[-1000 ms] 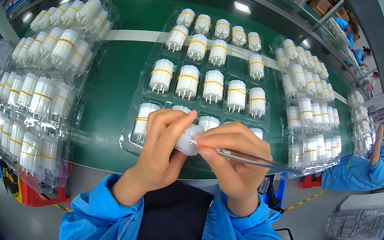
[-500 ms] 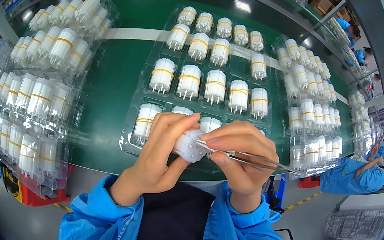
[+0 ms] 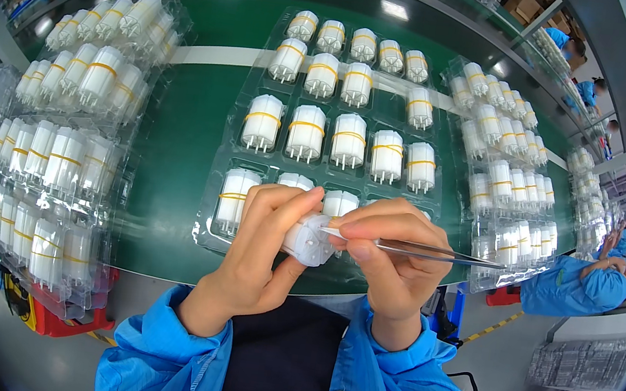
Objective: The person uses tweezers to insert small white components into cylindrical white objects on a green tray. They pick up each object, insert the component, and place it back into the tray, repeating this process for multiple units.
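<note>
Gripping a white piece [image 3: 310, 243] below frame centre with left hand [image 3: 257, 247], pinching a slim metal tool [image 3: 443, 255] with right hand [image 3: 397, 262].

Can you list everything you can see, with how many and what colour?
middle tray: one, clear, table centre
banded pieces: at least fourteen, white with yellow bands, middle tray
left trays: several, clear, left side
right trays: several, clear, right side
table: one, green, underneath
workers: several, blue clothes, right and top corners
floor: one, grey, below
held piece: one, white, left hand
tweezers: one pair, silvery, right hand
sleeves: two, blue, bottom
hands: two, bare, front centre
</note>
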Tool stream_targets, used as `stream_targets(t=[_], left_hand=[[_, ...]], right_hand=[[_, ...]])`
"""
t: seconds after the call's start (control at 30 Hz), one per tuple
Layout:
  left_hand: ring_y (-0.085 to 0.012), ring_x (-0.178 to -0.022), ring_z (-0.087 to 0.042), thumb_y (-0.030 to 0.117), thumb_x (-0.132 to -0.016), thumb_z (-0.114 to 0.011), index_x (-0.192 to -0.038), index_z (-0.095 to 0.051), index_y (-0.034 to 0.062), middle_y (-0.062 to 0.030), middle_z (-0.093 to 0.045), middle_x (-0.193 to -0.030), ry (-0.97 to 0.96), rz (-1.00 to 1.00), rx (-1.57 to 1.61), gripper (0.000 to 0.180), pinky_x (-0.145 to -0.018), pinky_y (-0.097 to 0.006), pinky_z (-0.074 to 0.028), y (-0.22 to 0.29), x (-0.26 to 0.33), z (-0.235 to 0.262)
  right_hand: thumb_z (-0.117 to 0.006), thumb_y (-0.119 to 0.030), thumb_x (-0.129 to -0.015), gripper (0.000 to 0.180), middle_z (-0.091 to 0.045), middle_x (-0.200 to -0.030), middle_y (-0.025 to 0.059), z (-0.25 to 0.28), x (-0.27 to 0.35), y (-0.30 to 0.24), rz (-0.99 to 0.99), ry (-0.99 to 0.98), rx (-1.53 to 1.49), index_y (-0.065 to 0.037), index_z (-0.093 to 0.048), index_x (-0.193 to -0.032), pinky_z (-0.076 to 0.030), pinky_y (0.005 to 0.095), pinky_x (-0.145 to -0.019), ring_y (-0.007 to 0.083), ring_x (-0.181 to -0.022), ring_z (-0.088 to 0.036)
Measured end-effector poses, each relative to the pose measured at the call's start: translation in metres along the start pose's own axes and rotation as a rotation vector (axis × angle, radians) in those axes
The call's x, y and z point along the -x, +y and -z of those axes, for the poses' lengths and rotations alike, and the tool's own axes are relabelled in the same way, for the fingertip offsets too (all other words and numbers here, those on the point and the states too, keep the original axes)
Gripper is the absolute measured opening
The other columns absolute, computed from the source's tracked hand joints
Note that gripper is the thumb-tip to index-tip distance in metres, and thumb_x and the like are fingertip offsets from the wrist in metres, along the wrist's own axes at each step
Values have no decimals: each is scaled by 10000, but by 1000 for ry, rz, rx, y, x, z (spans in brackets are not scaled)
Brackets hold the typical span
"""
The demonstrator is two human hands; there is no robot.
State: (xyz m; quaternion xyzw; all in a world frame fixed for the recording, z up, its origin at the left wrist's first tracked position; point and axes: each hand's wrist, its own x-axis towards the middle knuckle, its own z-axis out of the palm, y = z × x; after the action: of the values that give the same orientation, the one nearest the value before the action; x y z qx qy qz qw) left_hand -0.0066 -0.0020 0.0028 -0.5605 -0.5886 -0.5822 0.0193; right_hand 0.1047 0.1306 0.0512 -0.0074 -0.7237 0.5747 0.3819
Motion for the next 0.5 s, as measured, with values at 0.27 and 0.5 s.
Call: stream_targets(t=[0.27,0.5], left_hand=[[-366,-1016,-517,-81,-649,-695,-1307,-516,-47,-199,-536,-1150,18,-11,-95,683,-891,-432,-434,0,-2,-2],[-358,-995,-539,-81,-624,-710,-1206,-547,-5,-186,-570,-1120,100,-28,-52,609,-882,-428,-445,1,-1,-2]], right_hand=[[-708,58,-774,146,-696,-847,144,-1,-13,-13,142,-153,335,34,-712,-917,-529,293,-638,208,-740,-673],[-742,-110,-830,220,-681,-946,184,-4,7,-3,-24,110,-432,47,-697,-977,-522,318,-705,218,-823,-644]])
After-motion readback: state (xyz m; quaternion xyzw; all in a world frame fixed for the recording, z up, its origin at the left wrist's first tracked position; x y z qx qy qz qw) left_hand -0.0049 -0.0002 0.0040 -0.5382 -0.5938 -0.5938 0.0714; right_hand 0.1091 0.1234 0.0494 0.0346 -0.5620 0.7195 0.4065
